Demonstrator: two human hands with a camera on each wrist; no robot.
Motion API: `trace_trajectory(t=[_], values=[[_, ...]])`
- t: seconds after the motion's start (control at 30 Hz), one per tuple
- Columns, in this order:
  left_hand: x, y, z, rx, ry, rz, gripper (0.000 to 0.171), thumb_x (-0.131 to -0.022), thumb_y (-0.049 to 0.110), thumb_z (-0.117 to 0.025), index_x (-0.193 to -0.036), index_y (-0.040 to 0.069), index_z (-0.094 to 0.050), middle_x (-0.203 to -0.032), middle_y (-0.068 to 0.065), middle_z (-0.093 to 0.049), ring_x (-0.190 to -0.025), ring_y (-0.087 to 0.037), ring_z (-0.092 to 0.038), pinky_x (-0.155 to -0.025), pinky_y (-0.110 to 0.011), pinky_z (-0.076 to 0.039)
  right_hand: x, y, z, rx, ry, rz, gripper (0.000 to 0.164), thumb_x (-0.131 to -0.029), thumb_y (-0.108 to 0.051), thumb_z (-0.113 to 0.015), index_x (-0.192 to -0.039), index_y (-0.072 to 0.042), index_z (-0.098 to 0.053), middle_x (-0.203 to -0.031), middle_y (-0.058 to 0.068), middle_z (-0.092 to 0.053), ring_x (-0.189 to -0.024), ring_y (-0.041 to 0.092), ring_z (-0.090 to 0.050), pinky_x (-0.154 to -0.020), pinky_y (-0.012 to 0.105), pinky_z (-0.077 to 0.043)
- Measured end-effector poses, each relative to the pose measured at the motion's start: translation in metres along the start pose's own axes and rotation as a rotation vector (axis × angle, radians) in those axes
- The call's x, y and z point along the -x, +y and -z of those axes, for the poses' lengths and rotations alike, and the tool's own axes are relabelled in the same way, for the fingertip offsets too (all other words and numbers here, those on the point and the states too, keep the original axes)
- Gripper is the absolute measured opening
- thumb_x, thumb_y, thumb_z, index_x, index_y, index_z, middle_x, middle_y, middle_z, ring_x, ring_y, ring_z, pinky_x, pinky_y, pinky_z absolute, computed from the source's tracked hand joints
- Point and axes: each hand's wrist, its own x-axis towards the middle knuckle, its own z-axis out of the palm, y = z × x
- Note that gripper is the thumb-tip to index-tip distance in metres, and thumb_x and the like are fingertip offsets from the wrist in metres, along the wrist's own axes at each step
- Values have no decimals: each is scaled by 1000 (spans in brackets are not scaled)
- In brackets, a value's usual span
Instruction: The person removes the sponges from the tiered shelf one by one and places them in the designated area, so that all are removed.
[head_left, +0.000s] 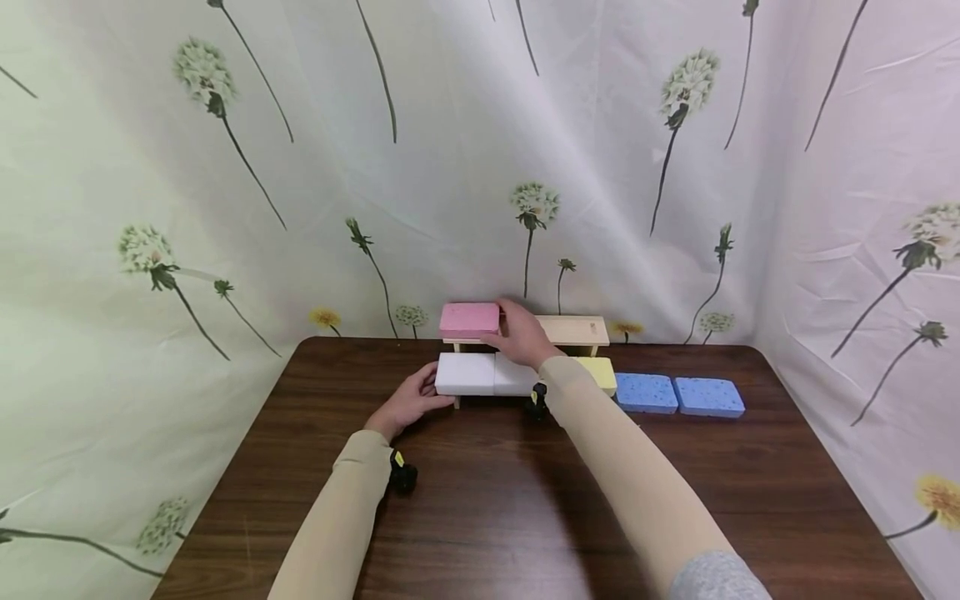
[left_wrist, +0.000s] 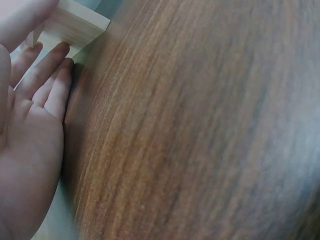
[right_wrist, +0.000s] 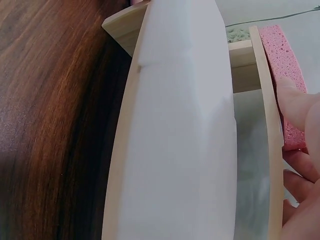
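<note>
A pink sponge [head_left: 469,319] lies at the left end of the upper tier of a light wooden two-tier rack [head_left: 570,329]. My right hand [head_left: 522,335] pinches its right end; in the right wrist view the thumb presses on the pink sponge [right_wrist: 282,55] with the fingers behind. On the lower tier sit two white sponge-like blocks [head_left: 465,375] side by side, the right one partly covered by my arm. My left hand [head_left: 408,404] is at the rack's left end, beside the white block. In the left wrist view its fingers extend towards the wooden rack [left_wrist: 80,22].
A yellow sponge [head_left: 602,375] is at the lower tier's right end, partly behind my sleeve. To its right, two blue sponges [head_left: 647,393] lie flat in a row on the dark wooden table [head_left: 480,517]. A flower-printed curtain [head_left: 450,167] hangs behind.
</note>
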Motion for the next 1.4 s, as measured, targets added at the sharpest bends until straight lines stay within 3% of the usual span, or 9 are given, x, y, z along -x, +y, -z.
trace_trajectory(t=[0.43, 0.9, 1.4], values=[[-2, -1, 1, -14, 2, 8, 80, -96, 7, -77, -161, 1, -33, -159, -25, -45, -146, -38, -47, -122, -50, -37, 4, 10, 8, -58, 10, -21, 76, -98, -35, -77, -157, -1, -41, -155, 17, -52, -140, 32, -52, -118, 46, -43], [-3, -4, 0, 6, -1, -4, 80, -95, 6, -77, -162, 0, -32, -159, -25, -44, -146, -38, -46, -123, -50, -36, 17, 23, 25, -53, 18, 13, 74, -98, -38, -77, -154, -2, -45, -153, 17, -54, -143, 32, -49, -121, 47, -39], [-4, -3, 0, -21, 19, 29, 79, -96, 7, -77, -161, 2, -34, -159, -25, -44, -146, -38, -46, -123, -51, -36, 38, 35, 38, -85, 19, 31, 74, -96, -39, -78, -153, -3, -47, -151, 16, -56, -141, 33, -51, -118, 52, -42]])
